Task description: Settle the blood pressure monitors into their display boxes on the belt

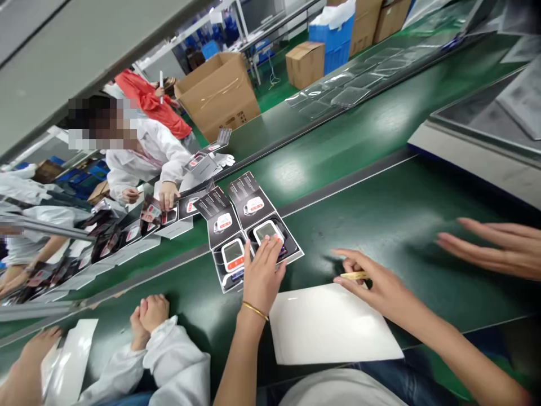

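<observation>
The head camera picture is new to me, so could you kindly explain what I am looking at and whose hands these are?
This picture comes from a camera worn on the person's head, looking forward and down at their work. The two bare arms reaching up from the bottom are the person's own. The left hand, wearing a gold bangle, rests on printed black cards that picture a white digital monitor. The right hand pinches a small yellow stick above a white sheet. These lie on a green conveyor belt. The hand at the right edge and the white-sleeved hands at lower left belong to co-workers.
</observation>
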`<act>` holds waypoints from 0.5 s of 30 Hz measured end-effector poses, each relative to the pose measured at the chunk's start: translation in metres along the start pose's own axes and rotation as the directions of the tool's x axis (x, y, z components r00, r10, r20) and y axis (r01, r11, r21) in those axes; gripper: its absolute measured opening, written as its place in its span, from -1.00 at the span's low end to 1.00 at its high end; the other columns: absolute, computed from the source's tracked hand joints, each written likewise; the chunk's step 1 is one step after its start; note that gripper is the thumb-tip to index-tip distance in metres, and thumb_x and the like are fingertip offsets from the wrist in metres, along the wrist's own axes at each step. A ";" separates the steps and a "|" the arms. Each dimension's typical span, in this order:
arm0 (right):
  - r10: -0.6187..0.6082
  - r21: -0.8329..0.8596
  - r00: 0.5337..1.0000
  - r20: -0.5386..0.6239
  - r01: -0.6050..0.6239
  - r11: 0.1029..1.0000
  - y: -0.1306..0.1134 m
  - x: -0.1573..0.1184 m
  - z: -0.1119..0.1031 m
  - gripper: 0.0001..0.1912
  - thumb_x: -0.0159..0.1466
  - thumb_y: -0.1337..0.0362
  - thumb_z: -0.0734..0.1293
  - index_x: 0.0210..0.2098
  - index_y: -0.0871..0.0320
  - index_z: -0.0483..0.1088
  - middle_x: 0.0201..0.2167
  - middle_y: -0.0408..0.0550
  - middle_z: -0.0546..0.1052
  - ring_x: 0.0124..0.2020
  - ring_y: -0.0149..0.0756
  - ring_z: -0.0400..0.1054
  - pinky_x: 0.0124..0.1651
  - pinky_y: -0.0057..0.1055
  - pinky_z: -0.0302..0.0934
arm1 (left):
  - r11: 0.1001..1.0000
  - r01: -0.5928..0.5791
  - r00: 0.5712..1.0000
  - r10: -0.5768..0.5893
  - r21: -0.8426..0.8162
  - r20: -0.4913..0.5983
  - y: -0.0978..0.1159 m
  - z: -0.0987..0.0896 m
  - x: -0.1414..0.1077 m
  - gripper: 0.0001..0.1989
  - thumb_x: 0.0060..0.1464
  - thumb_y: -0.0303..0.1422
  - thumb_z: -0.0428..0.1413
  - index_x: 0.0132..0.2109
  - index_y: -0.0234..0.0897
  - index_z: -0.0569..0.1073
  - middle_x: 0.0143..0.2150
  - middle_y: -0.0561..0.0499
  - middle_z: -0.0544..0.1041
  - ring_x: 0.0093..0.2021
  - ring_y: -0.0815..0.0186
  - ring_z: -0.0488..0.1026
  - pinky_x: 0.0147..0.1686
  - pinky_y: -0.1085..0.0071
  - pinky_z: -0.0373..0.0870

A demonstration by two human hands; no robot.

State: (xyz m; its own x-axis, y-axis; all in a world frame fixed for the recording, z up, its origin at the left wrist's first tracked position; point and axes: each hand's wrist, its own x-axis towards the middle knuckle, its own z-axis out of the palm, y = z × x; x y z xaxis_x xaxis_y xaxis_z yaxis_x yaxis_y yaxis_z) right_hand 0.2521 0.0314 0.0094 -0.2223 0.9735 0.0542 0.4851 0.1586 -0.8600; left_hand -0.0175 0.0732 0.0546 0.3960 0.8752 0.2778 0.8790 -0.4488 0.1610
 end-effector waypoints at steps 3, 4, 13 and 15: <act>-0.001 -0.056 0.993 0.117 0.007 0.998 -0.011 -0.009 0.016 -0.73 0.44 -0.01 0.29 0.04 -0.05 0.33 -0.27 -0.16 0.46 -0.33 -0.23 0.44 -0.26 -0.32 0.32 | 0.999 0.018 0.999 -0.017 0.034 -0.050 -0.017 -0.013 -0.029 -0.53 0.31 -0.48 0.10 0.31 -0.16 0.31 0.33 -0.08 0.47 0.39 0.11 0.34 0.49 -0.20 0.01; -0.002 -0.098 0.989 0.151 0.017 0.995 -0.015 -0.010 0.023 -0.79 0.44 0.02 0.29 -0.05 -0.03 0.32 -0.28 -0.16 0.47 -0.32 -0.21 0.44 -0.26 -0.29 0.31 | 0.999 0.016 0.995 -0.012 0.033 -0.101 -0.018 -0.014 -0.041 -0.53 0.31 -0.51 0.09 0.31 -0.15 0.31 0.32 -0.09 0.48 0.40 0.12 0.33 0.48 -0.16 0.06; 0.004 -0.523 0.974 0.227 0.118 0.844 -0.020 0.010 0.062 -0.80 0.37 0.31 0.37 -0.30 0.04 0.24 -0.30 -0.11 0.49 -0.34 -0.11 0.42 -0.23 -0.22 0.23 | 0.979 0.060 0.987 -0.028 -0.197 0.157 0.019 0.043 -0.136 -0.33 0.28 -0.30 0.16 0.44 -0.23 0.13 0.39 -0.19 0.39 0.40 0.07 0.33 0.30 -0.04 0.47; 0.016 -0.527 0.972 0.233 0.112 0.843 -0.021 0.013 0.065 -0.80 0.35 0.34 0.38 -0.30 0.05 0.25 -0.30 -0.10 0.49 -0.33 -0.11 0.42 -0.21 -0.22 0.22 | 0.979 0.081 0.981 -0.045 -0.185 0.188 0.017 0.053 -0.140 -0.30 0.28 -0.28 0.17 0.45 -0.20 0.11 0.41 -0.16 0.37 0.43 0.08 0.29 0.33 -0.05 0.42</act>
State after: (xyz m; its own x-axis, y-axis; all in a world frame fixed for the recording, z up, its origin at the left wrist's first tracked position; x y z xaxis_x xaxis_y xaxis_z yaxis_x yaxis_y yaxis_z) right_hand 0.1836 0.0301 -0.0050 -0.4057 0.9105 -0.0796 0.8291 0.3299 -0.4514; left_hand -0.0437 -0.0473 -0.0314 0.3985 0.9130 0.0876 0.8439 -0.4023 0.3550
